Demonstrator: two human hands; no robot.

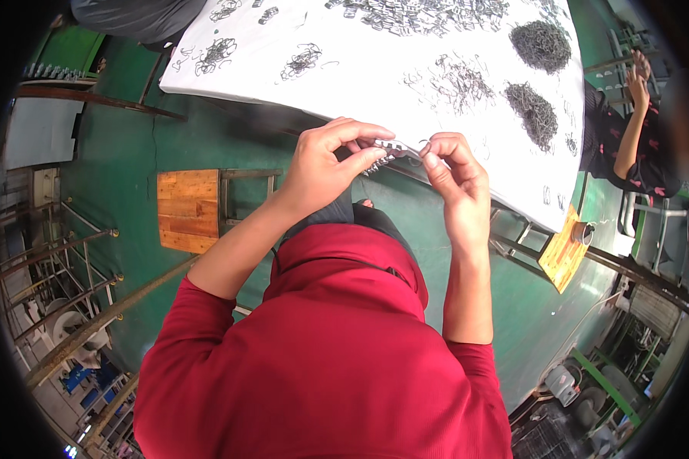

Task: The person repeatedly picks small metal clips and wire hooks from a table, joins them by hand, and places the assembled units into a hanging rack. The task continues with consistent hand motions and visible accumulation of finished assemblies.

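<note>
Inspector: Tabletop (375, 73)?
Clerk: White; two dark wire-clip heaps (540, 44) near its right edge.
Inspector: Hands?
Clerk: Left hand (325, 164) and right hand (455, 180), fingers pinched on one toothed metal strip (386, 151), held off the tabletop's near edge, long axis left-right.

I can see no boxes, bags, labels, signs or screens here (I looked all the way out to the dark edges).
</note>
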